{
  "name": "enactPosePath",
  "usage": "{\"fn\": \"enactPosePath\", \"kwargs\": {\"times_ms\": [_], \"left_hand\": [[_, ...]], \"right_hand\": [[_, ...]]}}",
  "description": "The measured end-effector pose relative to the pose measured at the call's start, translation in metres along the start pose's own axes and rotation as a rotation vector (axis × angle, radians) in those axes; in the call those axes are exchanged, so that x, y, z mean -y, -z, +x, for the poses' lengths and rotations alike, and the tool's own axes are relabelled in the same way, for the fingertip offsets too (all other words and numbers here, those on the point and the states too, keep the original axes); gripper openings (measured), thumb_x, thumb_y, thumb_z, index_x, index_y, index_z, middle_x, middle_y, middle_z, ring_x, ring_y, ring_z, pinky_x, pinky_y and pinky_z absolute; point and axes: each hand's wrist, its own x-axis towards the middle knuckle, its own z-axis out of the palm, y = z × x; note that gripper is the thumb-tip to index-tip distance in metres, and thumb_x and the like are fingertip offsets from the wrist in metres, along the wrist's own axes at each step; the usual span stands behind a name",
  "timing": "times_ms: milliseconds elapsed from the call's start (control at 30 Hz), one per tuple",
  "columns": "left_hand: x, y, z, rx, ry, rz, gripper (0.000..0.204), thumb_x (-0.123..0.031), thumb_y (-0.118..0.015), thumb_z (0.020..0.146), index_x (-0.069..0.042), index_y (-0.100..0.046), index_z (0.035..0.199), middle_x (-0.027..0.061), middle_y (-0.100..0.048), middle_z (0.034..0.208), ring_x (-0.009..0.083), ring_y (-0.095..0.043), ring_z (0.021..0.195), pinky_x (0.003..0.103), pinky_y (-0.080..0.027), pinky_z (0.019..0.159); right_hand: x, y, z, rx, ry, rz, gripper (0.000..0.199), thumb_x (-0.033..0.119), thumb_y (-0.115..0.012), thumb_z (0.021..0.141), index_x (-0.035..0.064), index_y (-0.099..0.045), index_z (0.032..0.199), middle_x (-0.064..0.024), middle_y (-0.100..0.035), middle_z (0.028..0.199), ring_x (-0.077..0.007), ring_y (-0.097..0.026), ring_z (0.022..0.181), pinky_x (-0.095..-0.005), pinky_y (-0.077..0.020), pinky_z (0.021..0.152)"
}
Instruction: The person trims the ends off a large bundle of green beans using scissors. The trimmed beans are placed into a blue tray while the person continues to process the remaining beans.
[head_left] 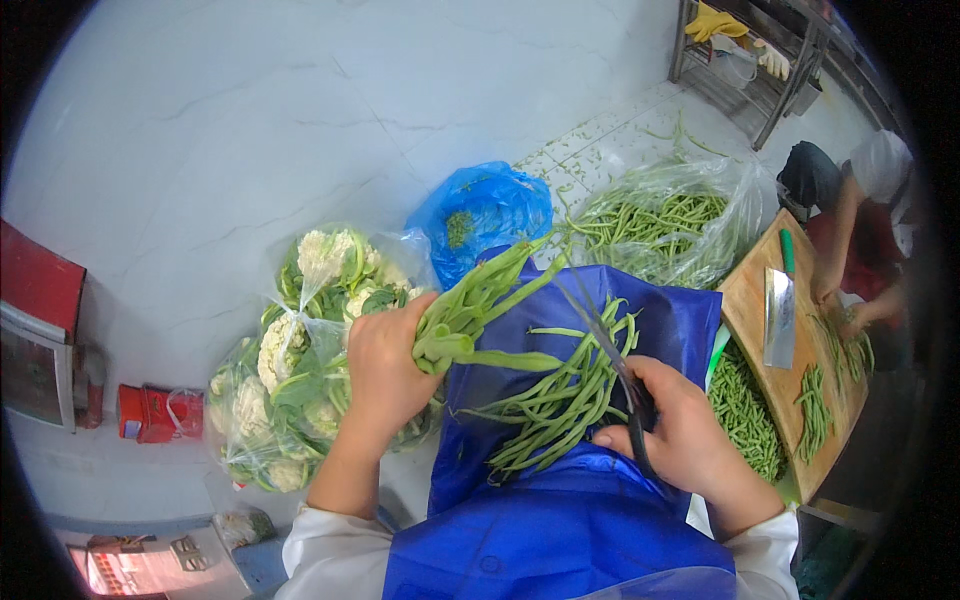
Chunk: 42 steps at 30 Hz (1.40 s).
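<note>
Trimming looks to be the step in hand: the left hand (385,365) grips a bundle of long green beans (480,300) by its near end, tips pointing far and right over the blue apron lap (650,325), where loose cut beans (560,400) lie. The right hand (680,425) is closed round the black-handled scissors (605,345), blades reaching toward the bundle. A clean cut would call for squaring the bean ends between the blades. Left on the floor sits a clear bag of cauliflower (290,370).
</note>
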Motion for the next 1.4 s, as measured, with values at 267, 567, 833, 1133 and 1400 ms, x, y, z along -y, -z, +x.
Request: {"fn": "enactPosePath", "kwargs": {"times_ms": [267, 567, 833, 1133, 1400], "left_hand": [[-0.01, 0.008, -0.004, 0.008, -0.024, -0.022, 0.052, -0.016, -0.077, 0.063, -0.009, -0.061, 0.112, 0.0079, -0.066, 0.084, 0.0285, -0.06, 0.077, 0.039, -0.041, 0.073], [0.003, 0.002, -0.027, 0.049, 0.303, -0.36, 0.048, -0.011, -0.074, 0.062, -0.008, -0.063, 0.108, 0.0072, -0.067, 0.088, 0.0303, -0.061, 0.08, 0.038, -0.044, 0.077], [-0.01, 0.008, -0.021, 0.098, 0.143, -0.195, 0.049, -0.011, -0.074, 0.06, -0.008, -0.063, 0.107, 0.0078, -0.068, 0.089, 0.0299, -0.062, 0.08, 0.038, -0.043, 0.077], [-0.006, 0.008, -0.032, 0.17, 0.427, -0.594, 0.039, -0.006, -0.073, 0.068, -0.001, -0.06, 0.104, 0.0072, -0.065, 0.088, 0.0171, -0.062, 0.079, 0.031, -0.049, 0.072], [-0.014, 0.009, -0.033, 0.182, 0.538, -0.861, 0.033, -0.004, -0.073, 0.071, -0.001, -0.06, 0.101, 0.0037, -0.065, 0.09, 0.0103, -0.06, 0.08, 0.027, -0.049, 0.071]], "right_hand": [[0.008, -0.002, 0.03, 0.086, 0.043, 0.017, 0.05, 0.021, -0.083, 0.072, -0.0006, -0.057, 0.109, -0.011, -0.055, 0.07, -0.0177, -0.053, 0.06, -0.0292, -0.0434, 0.057], [-0.001, 0.016, -0.007, 0.163, -0.147, 0.227, 0.062, 0.027, -0.083, 0.072, 0.0011, -0.053, 0.121, -0.0171, -0.062, 0.099, -0.0264, -0.062, 0.09, -0.0342, -0.0485, 0.079], [-0.018, 0.005, 0.016, 0.363, -0.101, 0.432, 0.06, 0.032, -0.079, 0.077, 0.001, -0.054, 0.121, -0.0148, -0.061, 0.089, -0.0177, -0.057, 0.079, -0.0322, -0.0473, 0.072], [-0.02, -0.005, -0.002, 0.249, -0.239, 0.463, 0.039, 0.02, -0.078, 0.081, 0.0031, -0.059, 0.11, 0.0009, -0.049, 0.064, -0.0068, -0.045, 0.06, -0.0248, -0.0397, 0.054], [-0.013, -0.022, 0.004, 0.344, -0.176, 0.41, 0.045, 0.025, -0.078, 0.08, 0.0011, -0.057, 0.112, -0.0081, -0.056, 0.067, -0.0117, -0.052, 0.06, -0.0283, -0.0452, 0.057]]}}
